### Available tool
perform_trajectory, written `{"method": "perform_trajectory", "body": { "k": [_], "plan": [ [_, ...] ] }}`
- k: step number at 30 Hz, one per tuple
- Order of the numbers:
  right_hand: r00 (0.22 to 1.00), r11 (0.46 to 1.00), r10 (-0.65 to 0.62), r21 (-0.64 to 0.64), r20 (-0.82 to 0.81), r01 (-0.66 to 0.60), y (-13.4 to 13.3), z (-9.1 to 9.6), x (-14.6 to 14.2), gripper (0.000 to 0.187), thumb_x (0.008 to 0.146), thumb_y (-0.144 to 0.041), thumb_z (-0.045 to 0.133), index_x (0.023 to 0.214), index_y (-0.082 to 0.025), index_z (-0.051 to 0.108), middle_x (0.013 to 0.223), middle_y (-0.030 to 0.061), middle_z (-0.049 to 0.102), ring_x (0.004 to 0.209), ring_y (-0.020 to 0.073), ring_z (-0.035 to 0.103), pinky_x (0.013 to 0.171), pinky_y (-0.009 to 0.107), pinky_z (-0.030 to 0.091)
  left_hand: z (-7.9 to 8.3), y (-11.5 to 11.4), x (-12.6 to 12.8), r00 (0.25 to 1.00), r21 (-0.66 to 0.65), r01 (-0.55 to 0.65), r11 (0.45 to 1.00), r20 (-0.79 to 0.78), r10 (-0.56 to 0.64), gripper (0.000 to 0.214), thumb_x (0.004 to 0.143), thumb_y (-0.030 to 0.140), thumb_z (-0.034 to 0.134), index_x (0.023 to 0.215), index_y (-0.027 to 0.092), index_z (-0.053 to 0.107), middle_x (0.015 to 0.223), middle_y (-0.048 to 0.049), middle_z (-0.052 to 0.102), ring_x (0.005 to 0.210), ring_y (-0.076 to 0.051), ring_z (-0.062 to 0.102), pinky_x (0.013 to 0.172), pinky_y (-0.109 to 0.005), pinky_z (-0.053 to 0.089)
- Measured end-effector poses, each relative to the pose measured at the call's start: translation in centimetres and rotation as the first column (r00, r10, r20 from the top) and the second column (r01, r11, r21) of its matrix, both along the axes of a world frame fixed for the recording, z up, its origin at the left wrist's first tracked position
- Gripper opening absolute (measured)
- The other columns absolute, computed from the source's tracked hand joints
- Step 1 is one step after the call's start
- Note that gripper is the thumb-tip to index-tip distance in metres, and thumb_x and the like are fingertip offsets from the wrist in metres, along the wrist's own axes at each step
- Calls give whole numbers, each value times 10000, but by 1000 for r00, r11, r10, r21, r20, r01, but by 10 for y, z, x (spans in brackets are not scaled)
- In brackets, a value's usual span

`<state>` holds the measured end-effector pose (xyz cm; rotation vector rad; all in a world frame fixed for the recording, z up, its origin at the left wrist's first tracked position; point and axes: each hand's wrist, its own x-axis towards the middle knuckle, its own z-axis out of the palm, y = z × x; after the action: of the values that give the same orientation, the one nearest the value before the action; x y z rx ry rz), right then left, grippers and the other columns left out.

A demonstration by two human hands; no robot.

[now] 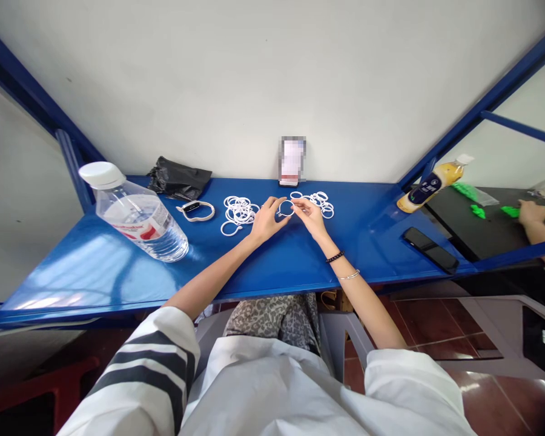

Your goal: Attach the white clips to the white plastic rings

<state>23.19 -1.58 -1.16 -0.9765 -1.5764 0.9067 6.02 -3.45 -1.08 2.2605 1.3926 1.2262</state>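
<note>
A small white ring [286, 209] is pinched between both my hands over the blue table [118, 266]. My left hand [266, 219] grips its left side with closed fingers. My right hand [309, 217] pinches its right side. A pile of several white rings [237, 212] lies just left of my left hand. Another group of white rings [320, 201] lies behind my right hand.
A large clear water bottle [134, 212] stands at the left. A smartwatch [196, 209] and a black bag [178, 177] lie behind it. A phone on a stand [292, 160] leans on the wall. A juice bottle [431, 181] and dark phone [430, 249] sit right. Another person's hand [532, 212] works far right.
</note>
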Motion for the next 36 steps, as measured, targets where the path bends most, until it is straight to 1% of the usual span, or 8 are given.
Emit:
{"method": "perform_trajectory", "body": {
  "k": [4, 9, 16, 20, 25, 31, 36],
  "plan": [
    [998, 999, -30, -26, -48, 29, 0, 0, 0, 391, 764, -521, 690, 1027, -230, 695, 1040, 73, 710, 892, 205, 667, 858, 381, 550, -2, 2, 0, 1000, -1, -15, 1000, 23, 15, 473, 832, 257, 664, 1280, 201, 523, 1138, -82, 597, 907, -181, 620, 641, -249, 494],
    [995, 997, -58, -57, -75, 54, 1, 0, 0, 394, 770, -506, 686, 1049, -227, 689, 1032, 70, 709, 819, 187, 661, 819, 377, 566, -5, 6, -1, 997, -15, -61, 998, 40, 61, 300, 840, 209, 653, 1135, 189, 601, 1038, -65, 628, 884, -180, 625, 628, -252, 486],
    [991, 994, -78, -90, -112, 69, 1, 1, 0, 400, 745, -506, 710, 1025, -220, 694, 981, 70, 710, 808, 191, 659, 798, 376, 564, -7, 6, -1, 994, 13, -84, 996, 67, 83, 130, 863, 196, 626, 991, 185, 641, 968, -47, 647, 793, -158, 620, 649, -262, 482],
    [990, 993, -67, -108, -123, 54, 0, 2, 0, 398, 739, -501, 713, 1014, -215, 689, 921, 61, 708, 783, 179, 648, 775, 351, 553, -5, 5, -2, 995, 31, -84, 996, 63, 82, 91, 881, 201, 605, 958, 175, 646, 934, -45, 649, 786, -158, 616, 657, -263, 475],
    [986, 987, -34, -160, -161, 7, -2, 3, -2, 370, 768, -503, 679, 1006, -220, 696, 821, 29, 683, 725, 151, 627, 696, 299, 528, -3, 4, -1, 997, 34, -67, 997, 39, 66, 80, 902, 211, 583, 927, 168, 646, 908, -50, 647, 791, -160, 617, 660, -260, 466],
    [984, 978, -33, -207, -174, -3, -4, 7, -3, 365, 787, -534, 639, 964, -220, 696, 804, 18, 660, 692, 130, 607, 638, 261, 501, -4, 4, -1, 999, 48, -36, 998, 22, 35, 95, 916, 209, 560, 896, 180, 648, 911, -55, 652, 815, -171, 620, 670, -265, 459],
    [989, 971, -30, -237, -142, -4, -3, 6, -3, 384, 790, -576, 607, 912, -217, 661, 796, 16, 656, 695, 134, 606, 636, 260, 488, -4, 4, 0, 1000, 48, -10, 999, 29, 8, 95, 913, 198, 554, 884, 181, 643, 915, -58, 652, 823, -178, 623, 703, -280, 468]
  ]
}}
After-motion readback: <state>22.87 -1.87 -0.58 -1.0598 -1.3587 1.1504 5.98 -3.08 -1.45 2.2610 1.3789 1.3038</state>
